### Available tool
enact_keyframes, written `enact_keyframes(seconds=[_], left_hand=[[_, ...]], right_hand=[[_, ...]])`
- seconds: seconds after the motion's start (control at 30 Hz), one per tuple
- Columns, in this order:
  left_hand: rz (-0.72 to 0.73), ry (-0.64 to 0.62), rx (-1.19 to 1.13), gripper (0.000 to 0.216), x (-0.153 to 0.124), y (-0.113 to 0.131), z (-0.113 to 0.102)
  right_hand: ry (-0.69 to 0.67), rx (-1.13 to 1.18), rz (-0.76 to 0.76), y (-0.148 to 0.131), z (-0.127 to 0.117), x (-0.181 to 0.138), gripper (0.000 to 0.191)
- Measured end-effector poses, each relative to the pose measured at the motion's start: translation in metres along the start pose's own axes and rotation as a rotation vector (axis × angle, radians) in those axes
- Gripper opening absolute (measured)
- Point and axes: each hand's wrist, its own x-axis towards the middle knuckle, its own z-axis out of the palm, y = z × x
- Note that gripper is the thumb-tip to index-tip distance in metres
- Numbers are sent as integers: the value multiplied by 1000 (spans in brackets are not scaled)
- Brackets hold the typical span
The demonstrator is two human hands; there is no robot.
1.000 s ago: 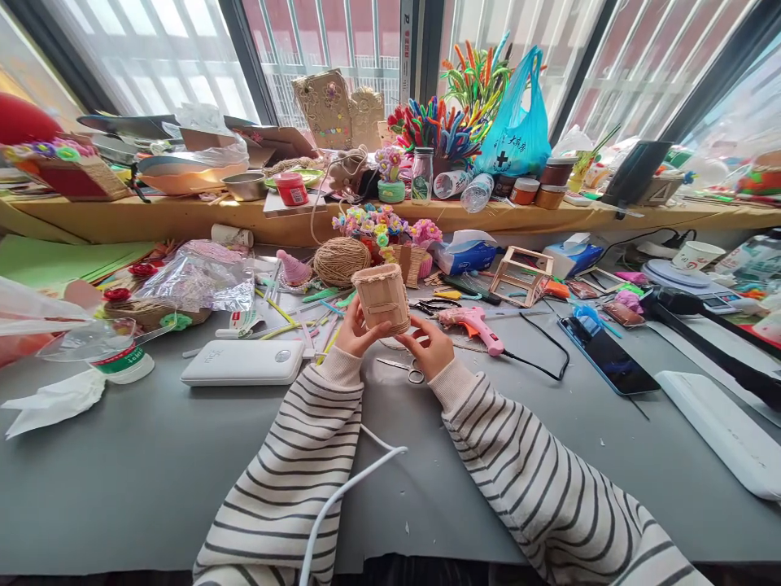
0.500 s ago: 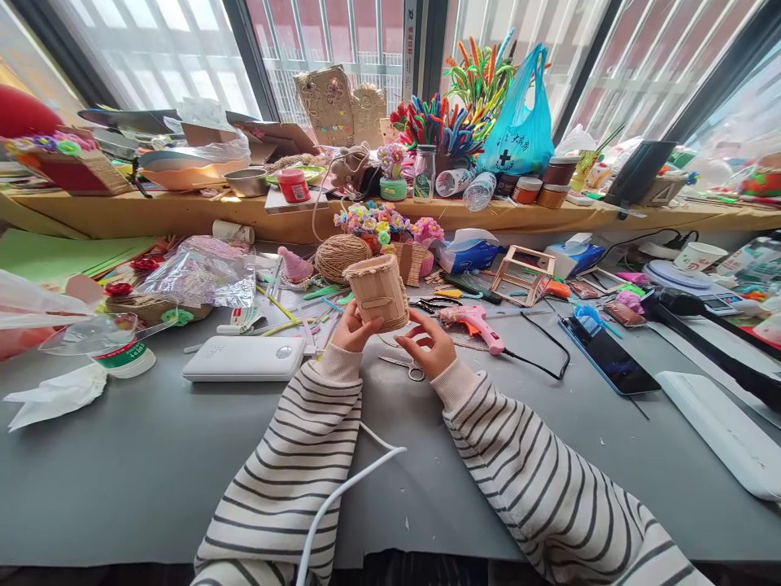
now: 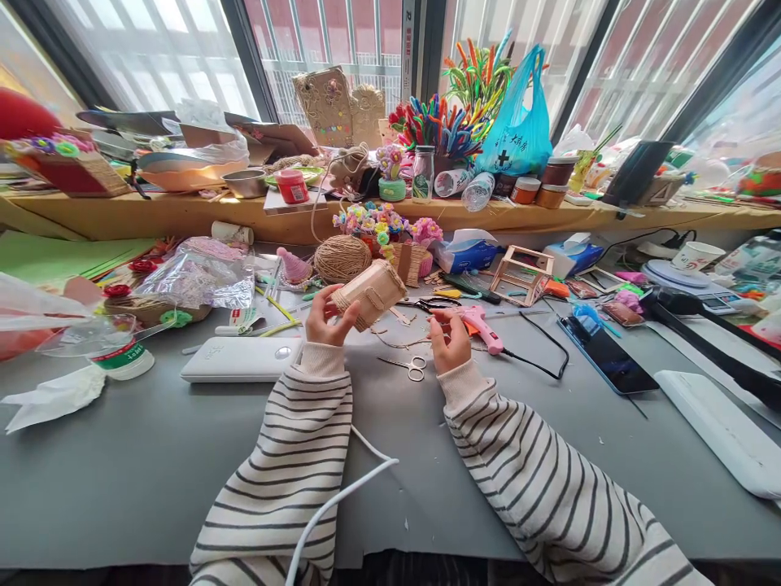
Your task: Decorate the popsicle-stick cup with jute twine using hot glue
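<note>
My left hand [image 3: 329,321] grips a small tan cup [image 3: 370,297] by its lower end. Thin wood-like strips cover the cup, with twine around its rim and a small raised handle shape on its side. The cup lies tilted, rim toward the upper right. My right hand [image 3: 450,342] is apart from it, fingers curled together beside the pink glue gun [image 3: 482,327]; whatever they may hold is hidden or too small to name. Small scissors [image 3: 410,366] lie between my hands, below a loose length of twine [image 3: 399,345].
A white power bank [image 3: 241,360] lies left, its white cable crossing my left sleeve. A phone [image 3: 607,356] lies right. Behind are a twine ball [image 3: 342,259], a wooden stick frame [image 3: 523,275] and pliers [image 3: 436,303]. Craft supplies crowd the ledge [image 3: 293,218].
My left hand has moved left and tipped the cup from nearly upright onto its side. My right hand has drawn away to the right, its fingers curling in.
</note>
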Motion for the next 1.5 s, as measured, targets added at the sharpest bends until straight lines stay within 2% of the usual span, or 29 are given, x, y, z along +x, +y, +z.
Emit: enact_keyframes(seconds=[0.23,0.47,0.63,1.0,1.27,1.5], left_hand=[[258,76,275,54,-11,7,10],[361,79,374,54,-18,5,15],[293,117,307,52,-18,5,14],[381,123,469,52,-16,-1,12],[398,107,472,53,-19,0,14],[431,181,480,55,-17,-3,12]], right_hand=[[23,-8,-12,2,2,0,27],[-6,-14,-4,3,3,0,27],[-30,-18,-1,1,3,-1,28],[-80,-22,-2,5,0,1,26],[-82,-17,-10,5,0,1,25],[-50,-20,-8,1,2,-1,27]])
